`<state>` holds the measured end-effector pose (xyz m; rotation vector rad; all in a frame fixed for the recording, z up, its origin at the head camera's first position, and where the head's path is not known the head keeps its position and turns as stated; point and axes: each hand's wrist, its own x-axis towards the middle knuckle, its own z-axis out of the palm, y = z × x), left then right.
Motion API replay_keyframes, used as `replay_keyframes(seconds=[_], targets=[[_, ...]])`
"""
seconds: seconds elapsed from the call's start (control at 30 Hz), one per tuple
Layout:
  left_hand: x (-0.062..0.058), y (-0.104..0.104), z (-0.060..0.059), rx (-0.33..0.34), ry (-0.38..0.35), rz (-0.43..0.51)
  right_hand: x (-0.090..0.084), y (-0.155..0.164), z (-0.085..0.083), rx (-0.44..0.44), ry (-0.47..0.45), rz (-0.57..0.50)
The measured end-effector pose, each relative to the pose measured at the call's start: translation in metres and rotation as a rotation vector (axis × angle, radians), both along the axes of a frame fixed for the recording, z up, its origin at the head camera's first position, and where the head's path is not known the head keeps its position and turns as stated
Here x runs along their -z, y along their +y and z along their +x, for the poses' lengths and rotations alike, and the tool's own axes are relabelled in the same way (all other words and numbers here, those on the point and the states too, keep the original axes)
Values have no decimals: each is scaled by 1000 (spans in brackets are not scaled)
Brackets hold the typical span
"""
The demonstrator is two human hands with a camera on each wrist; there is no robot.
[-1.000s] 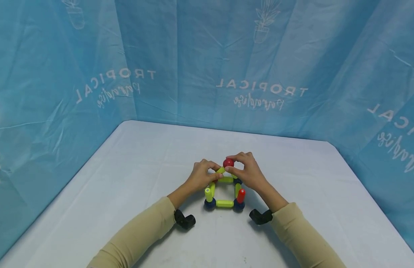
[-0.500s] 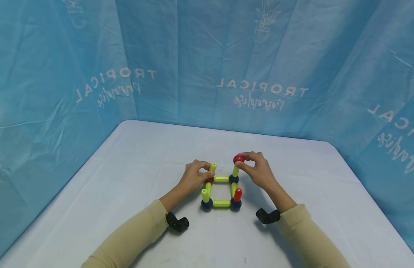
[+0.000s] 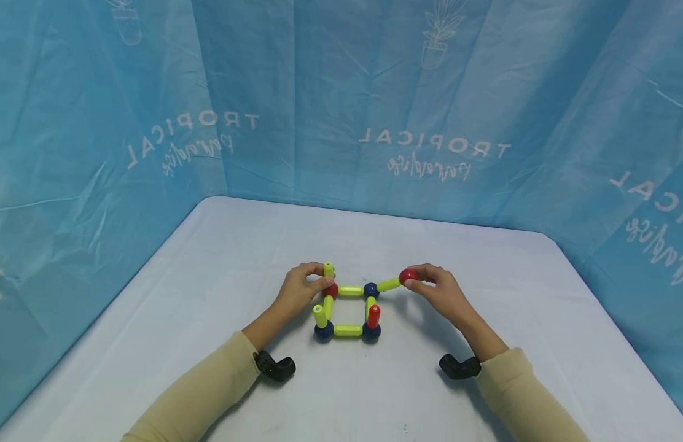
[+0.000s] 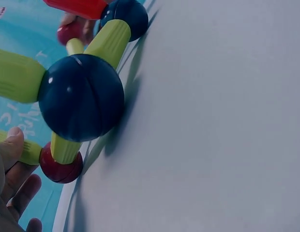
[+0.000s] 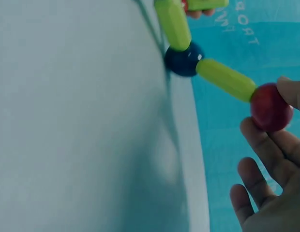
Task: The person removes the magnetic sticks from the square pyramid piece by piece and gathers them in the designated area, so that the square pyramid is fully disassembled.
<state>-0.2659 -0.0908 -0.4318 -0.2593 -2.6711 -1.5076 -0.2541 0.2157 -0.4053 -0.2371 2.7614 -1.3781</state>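
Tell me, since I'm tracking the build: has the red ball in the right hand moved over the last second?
Yes. The red ball, pinched by the right hand, swung rightward and down, away from the square frame's blue corner ball.

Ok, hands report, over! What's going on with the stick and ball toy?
Left hand holds a yellow rod. Right hand pinches a red ball. Toy frame on the table. Nothing in the way.

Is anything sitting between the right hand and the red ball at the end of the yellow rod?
Nothing visible. The right hand already pinches the red ball between thumb and fingertips, with no gap or object between them. The ball sits on the end of a yellow rod running out from a blue ball.
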Motion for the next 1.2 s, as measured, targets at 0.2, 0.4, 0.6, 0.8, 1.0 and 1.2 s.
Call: replay_keyframes(seconds=[0.2, 0.4, 0.6, 0.8, 1.0, 1.2], targets=[[-2, -11, -2, 35, -2, -11, 8, 10, 3, -67, -65, 79], [-6, -22, -7, 70, 6, -25, 14, 8, 8, -150, -43, 167], [-6, -26, -14, 65, 14, -34, 16, 4, 4, -169, 36, 239], [-6, -27, -16, 49, 24, -27, 17, 0, -7, -142, 28, 283], [-6, -26, -19, 2, 1, -47, 18, -1, -10, -173, 22, 281], [-9, -33, -20, -18, -8, -41, 18, -8, -5, -203, 39, 300]])
